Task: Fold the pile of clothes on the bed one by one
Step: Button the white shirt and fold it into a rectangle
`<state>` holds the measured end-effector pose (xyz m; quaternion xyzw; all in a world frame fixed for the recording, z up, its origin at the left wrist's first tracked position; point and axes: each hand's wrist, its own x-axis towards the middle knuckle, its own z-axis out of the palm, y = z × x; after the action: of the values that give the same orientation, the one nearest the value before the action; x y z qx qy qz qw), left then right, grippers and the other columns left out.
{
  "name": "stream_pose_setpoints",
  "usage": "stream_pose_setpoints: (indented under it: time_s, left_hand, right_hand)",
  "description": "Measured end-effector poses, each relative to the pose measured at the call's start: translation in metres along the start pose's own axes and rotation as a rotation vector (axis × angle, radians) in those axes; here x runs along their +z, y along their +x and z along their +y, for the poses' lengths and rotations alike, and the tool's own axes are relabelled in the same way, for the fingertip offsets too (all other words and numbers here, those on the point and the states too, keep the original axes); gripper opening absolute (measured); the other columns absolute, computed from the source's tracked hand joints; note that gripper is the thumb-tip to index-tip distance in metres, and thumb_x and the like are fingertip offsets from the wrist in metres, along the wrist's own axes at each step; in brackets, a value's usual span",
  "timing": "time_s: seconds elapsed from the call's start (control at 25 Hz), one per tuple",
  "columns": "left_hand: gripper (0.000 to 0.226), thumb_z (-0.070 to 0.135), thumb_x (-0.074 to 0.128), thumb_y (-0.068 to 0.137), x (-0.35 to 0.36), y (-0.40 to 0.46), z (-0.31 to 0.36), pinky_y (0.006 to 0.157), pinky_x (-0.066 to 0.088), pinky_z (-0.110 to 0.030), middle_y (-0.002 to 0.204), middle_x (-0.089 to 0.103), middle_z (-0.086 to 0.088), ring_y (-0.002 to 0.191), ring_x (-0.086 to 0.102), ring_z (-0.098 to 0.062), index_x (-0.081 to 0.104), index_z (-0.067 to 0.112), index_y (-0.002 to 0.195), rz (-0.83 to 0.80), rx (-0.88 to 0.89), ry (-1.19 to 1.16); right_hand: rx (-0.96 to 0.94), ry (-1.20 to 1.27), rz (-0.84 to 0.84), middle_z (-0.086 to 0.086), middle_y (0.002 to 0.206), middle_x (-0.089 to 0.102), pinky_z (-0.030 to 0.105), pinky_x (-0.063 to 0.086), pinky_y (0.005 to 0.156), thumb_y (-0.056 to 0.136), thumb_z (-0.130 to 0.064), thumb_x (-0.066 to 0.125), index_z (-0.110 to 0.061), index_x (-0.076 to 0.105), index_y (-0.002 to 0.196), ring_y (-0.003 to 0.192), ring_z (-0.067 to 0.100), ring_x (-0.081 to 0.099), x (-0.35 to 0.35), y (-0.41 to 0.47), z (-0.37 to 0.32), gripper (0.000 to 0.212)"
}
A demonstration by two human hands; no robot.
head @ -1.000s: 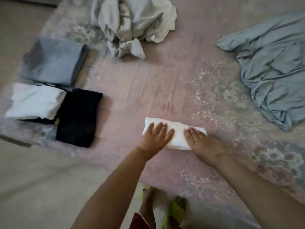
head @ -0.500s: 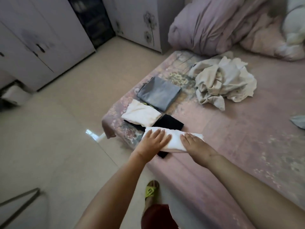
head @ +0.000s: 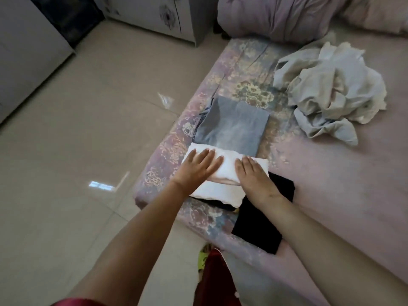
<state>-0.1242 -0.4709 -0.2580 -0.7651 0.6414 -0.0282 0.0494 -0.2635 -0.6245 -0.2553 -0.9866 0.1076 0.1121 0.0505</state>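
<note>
A small folded white garment (head: 228, 166) lies on top of another folded white piece (head: 217, 194) near the bed's left edge. My left hand (head: 195, 171) lies flat on its left half with straight fingers. My right hand (head: 256, 180) lies flat on its right half. A folded grey-blue garment (head: 233, 125) sits just beyond, and a folded black garment (head: 262, 226) lies nearer me on the right. A crumpled pale grey-beige heap of clothes (head: 331, 89) waits further back on the bed.
The bed (head: 353, 184) has a pink floral cover, its corner (head: 141, 195) by my left arm. A bunched mauve duvet (head: 276, 16) lies at the head end. White cabinets (head: 154, 16) and tiled floor (head: 88, 151) are to the left.
Both hands carried the folded white garment leftward from the middle of the bed and set it on top of the white folded piece in the stack area. My view turned left.
</note>
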Motion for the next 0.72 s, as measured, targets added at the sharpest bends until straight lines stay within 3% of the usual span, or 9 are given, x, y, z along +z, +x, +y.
stream_pose_setpoints:
  time_s: [0.12, 0.2, 0.28, 0.4, 0.48, 0.56, 0.6, 0.72]
  left_hand:
    - [0.047, 0.009, 0.038, 0.086, 0.077, 0.005, -0.040, 0.094, 0.047, -0.042, 0.125, 0.064, -0.009, 0.114, 0.062, -0.023, 0.040, 0.014, 0.133, -0.001, 0.020, 0.049]
    - [0.047, 0.010, 0.037, 0.086, 0.123, -0.004, -0.032, 0.097, 0.040, -0.042, 0.126, 0.063, -0.008, 0.115, 0.061, -0.022, 0.039, 0.015, 0.133, -0.029, 0.042, 0.025]
    - [0.044, 0.005, 0.031, 0.089, 0.147, -0.025, -0.017, 0.097, 0.043, -0.046, 0.127, 0.062, -0.011, 0.117, 0.060, -0.024, 0.039, 0.012, 0.132, -0.010, 0.017, -0.053]
    - [0.053, -0.001, 0.028, 0.082, 0.145, -0.048, -0.012, 0.098, 0.047, -0.048, 0.134, 0.055, -0.016, 0.123, 0.054, -0.030, 0.039, 0.007, 0.134, 0.023, -0.059, -0.194]
    - [0.061, 0.004, 0.031, 0.077, 0.141, -0.057, -0.016, 0.103, 0.037, -0.049, 0.139, 0.050, -0.018, 0.128, 0.049, -0.032, 0.035, 0.007, 0.138, -0.013, -0.067, -0.227]
    - [0.066, 0.018, 0.041, 0.078, 0.139, -0.058, -0.019, 0.106, 0.026, -0.049, 0.146, 0.041, -0.020, 0.136, 0.038, -0.034, 0.030, 0.008, 0.143, -0.032, -0.045, -0.271]
    - [0.068, 0.028, 0.042, 0.081, 0.135, -0.054, -0.022, 0.109, 0.022, -0.052, 0.149, 0.036, -0.021, 0.139, 0.032, -0.034, 0.029, 0.009, 0.145, -0.040, -0.043, -0.302]
    - [0.063, 0.040, 0.032, 0.089, 0.118, -0.019, -0.031, 0.112, 0.017, -0.057, 0.152, 0.028, -0.021, 0.142, 0.023, -0.036, 0.028, 0.014, 0.147, 0.008, -0.109, -0.332]
  right_hand:
    - [0.107, 0.065, -0.061, 0.028, 0.115, 0.063, 0.046, 0.053, 0.084, 0.078, -0.004, 0.030, 0.005, 0.044, 0.119, 0.106, 0.039, 0.063, 0.048, 0.044, -0.031, 0.044]
    - [0.153, 0.127, -0.144, 0.026, 0.113, 0.065, 0.047, 0.054, 0.079, 0.073, -0.005, 0.030, 0.004, 0.053, 0.117, 0.103, 0.039, 0.065, 0.087, 0.050, -0.048, 0.051]
    - [0.192, 0.160, -0.279, 0.027, 0.114, 0.064, 0.049, 0.054, 0.077, 0.071, -0.004, 0.029, 0.005, 0.057, 0.116, 0.103, 0.040, 0.065, 0.112, 0.045, -0.058, 0.055]
    - [0.156, 0.157, -0.200, 0.026, 0.125, 0.058, 0.048, 0.050, 0.089, 0.075, -0.006, 0.031, 0.004, 0.039, 0.128, 0.117, 0.039, 0.056, 0.123, 0.032, -0.064, 0.054]
    - [0.140, 0.113, -0.147, 0.026, 0.138, 0.047, 0.046, 0.042, 0.101, 0.076, -0.012, 0.043, 0.003, 0.030, 0.136, 0.129, 0.040, 0.043, 0.111, 0.030, -0.064, 0.063]
    - [0.128, 0.117, -0.227, 0.026, 0.152, 0.020, 0.043, 0.014, 0.117, 0.082, -0.031, 0.041, 0.005, 0.019, 0.145, 0.142, 0.039, 0.020, 0.096, 0.034, -0.064, 0.076]
    - [0.147, 0.123, -0.196, 0.027, 0.153, 0.018, 0.042, 0.005, 0.118, 0.083, -0.039, 0.031, 0.007, 0.024, 0.145, 0.143, 0.038, 0.018, 0.088, 0.040, -0.065, 0.077]
    - [0.290, 0.123, -0.092, 0.031, 0.146, 0.033, 0.046, 0.009, 0.112, 0.084, -0.047, 0.032, 0.008, 0.035, 0.138, 0.139, 0.041, 0.025, 0.081, 0.056, -0.062, 0.077]
